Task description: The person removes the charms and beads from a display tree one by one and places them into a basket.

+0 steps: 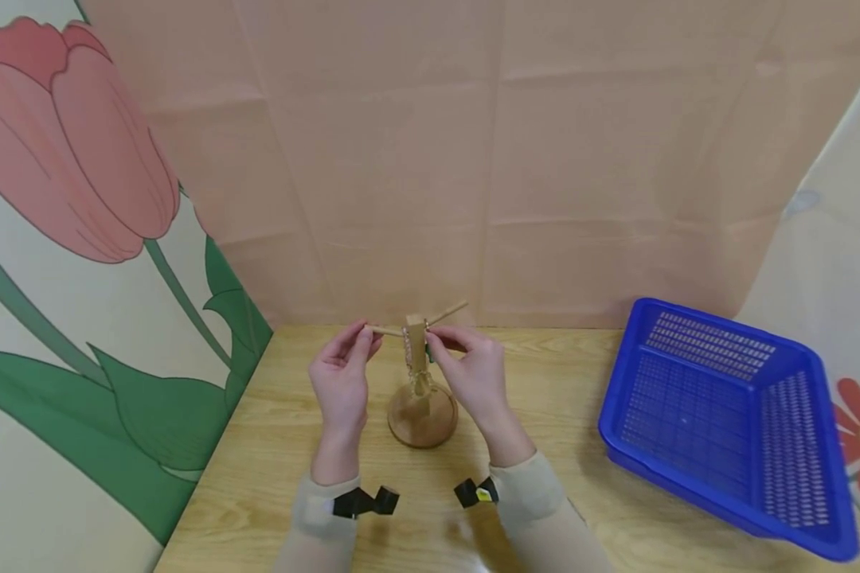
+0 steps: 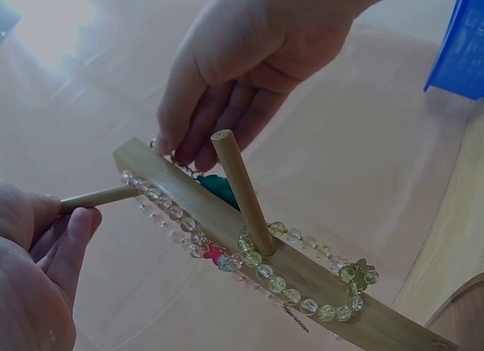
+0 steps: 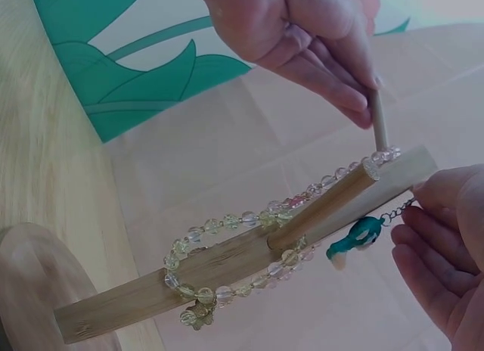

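Wooden stand (image 1: 417, 374) upright on the surface (image 1: 559, 446), round base down, pegs sticking out near its top. Left hand (image 1: 340, 374) raised beside the stand, fingertips pinching the end of the left peg (image 2: 98, 197). Right hand (image 1: 473, 370) on the other side, fingers curled at the top of the post, pinching a short chain with a teal charm (image 3: 355, 239) hanging just under the post's end. Bead bracelet (image 2: 302, 279) of pale green and clear beads, with one pink bead, drapes along the post and loops round the base of a second peg (image 2: 242, 191); one run of beads reaches up to the post top by the left peg. Both wrists carry small black cameras over beige sleeves. Blue plastic basket (image 1: 724, 414) sits tilted, well apart to the right on the same surface. Tulip-print panel (image 1: 79, 239) stands at the left.
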Demonstrator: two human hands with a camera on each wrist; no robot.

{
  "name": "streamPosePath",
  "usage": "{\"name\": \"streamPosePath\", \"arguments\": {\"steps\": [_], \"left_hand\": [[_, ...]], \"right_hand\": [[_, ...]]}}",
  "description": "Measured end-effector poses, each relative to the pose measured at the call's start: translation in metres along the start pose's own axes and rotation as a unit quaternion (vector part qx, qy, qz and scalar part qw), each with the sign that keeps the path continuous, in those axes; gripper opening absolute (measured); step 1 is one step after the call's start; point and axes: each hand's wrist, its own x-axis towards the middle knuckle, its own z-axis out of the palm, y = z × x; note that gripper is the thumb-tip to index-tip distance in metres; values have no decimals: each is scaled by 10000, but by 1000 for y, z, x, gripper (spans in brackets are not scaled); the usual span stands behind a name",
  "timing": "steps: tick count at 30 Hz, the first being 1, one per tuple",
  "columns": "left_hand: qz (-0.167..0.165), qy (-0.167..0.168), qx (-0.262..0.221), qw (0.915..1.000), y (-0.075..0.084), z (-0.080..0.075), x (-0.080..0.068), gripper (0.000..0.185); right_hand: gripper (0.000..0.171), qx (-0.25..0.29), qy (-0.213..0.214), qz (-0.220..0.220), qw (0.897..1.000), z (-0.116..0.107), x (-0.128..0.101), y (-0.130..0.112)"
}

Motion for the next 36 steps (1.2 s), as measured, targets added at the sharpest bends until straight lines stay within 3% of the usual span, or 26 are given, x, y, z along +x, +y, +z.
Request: {"name": "streamPosePath", "arguments": {"steps": [36], "left_hand": [[-25, 43, -157, 9999, -1, 0, 0, 20]], "right_hand": [[5, -52, 221, -197, 9995, -12, 3, -2]]}}
